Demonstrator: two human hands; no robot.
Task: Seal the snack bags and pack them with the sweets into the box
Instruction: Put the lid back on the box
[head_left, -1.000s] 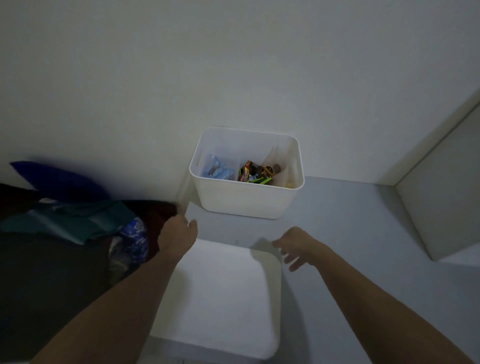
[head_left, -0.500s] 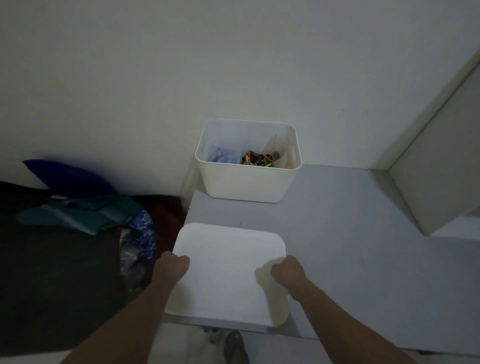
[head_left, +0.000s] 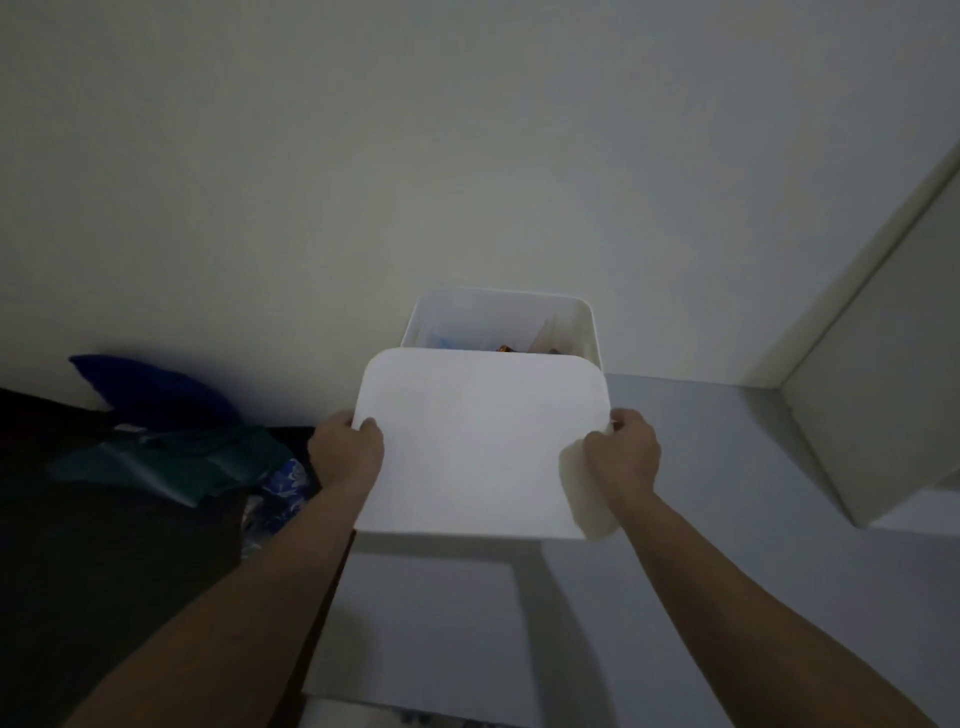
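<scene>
Gripping lid (head_left: 483, 441) edges, 2 hands, before box (head_left: 587, 327)

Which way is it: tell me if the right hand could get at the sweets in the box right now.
Probably not. The right hand grips the white lid, as does the left hand, and the lid hangs in front of the box, hiding most of its opening. The sweets barely show behind it.

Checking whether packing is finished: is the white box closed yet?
Not yet. Both hands, left and right, hold the lid lifted before the box; its far opening still shows.
</scene>
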